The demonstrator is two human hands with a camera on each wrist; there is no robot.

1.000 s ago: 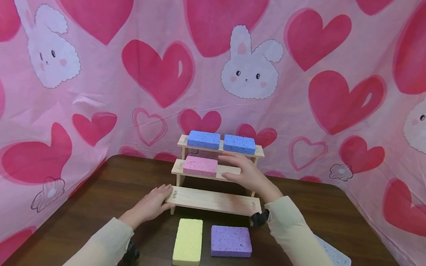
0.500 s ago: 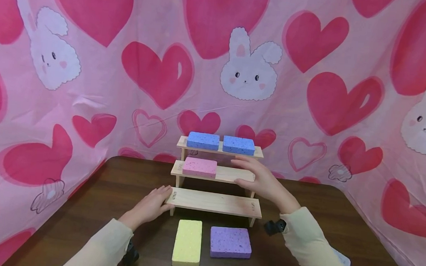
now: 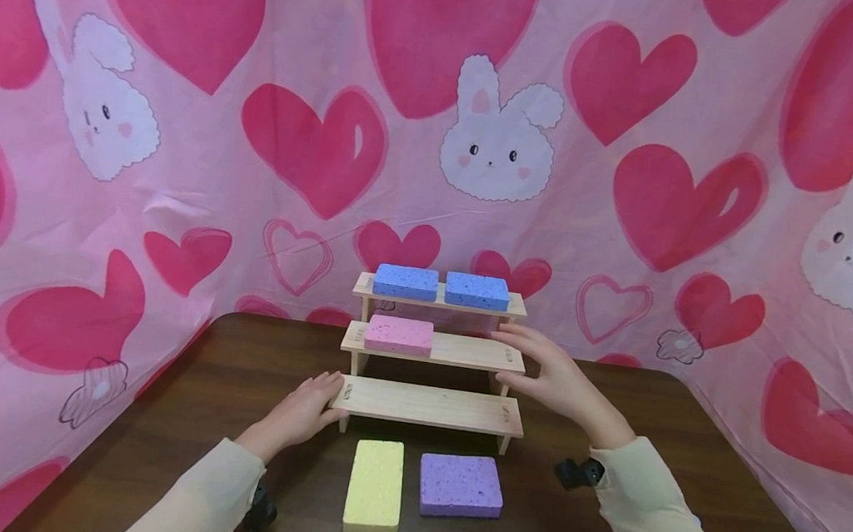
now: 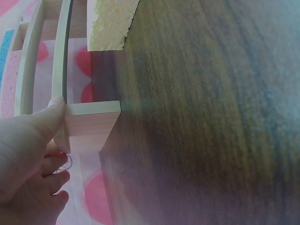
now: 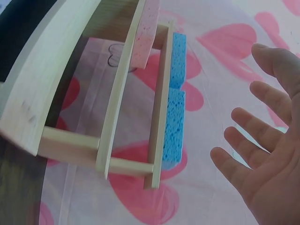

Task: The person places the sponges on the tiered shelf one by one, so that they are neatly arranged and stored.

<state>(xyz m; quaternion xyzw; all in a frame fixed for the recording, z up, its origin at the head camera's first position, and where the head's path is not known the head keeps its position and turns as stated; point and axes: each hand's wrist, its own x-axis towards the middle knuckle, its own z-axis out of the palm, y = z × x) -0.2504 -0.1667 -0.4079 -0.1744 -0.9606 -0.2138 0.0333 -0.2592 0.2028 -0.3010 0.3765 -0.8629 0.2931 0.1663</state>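
Note:
A three-tier wooden stepped shelf stands on the table. My left hand grips the left end of its lowest step; in the left wrist view the thumb lies along the board's edge, with the fingers on its other side. My right hand hovers at the right end of the middle step, holding nothing, and its fingers are spread in the right wrist view. One pink sponge lies on the middle step's left half. Two blue sponges, a left one and a right one, sit on the top step.
In front of the shelf, a yellow sponge lies lengthwise and a purple sponge lies crosswise on the dark wooden table. The right sleeve covers nearly all of another pale-blue piece. A pink heart-patterned cloth hangs behind.
My right hand has moved rightward and slightly down, away from the pink sponge, baring the middle step's right part. The left hand stays on the lowest step.

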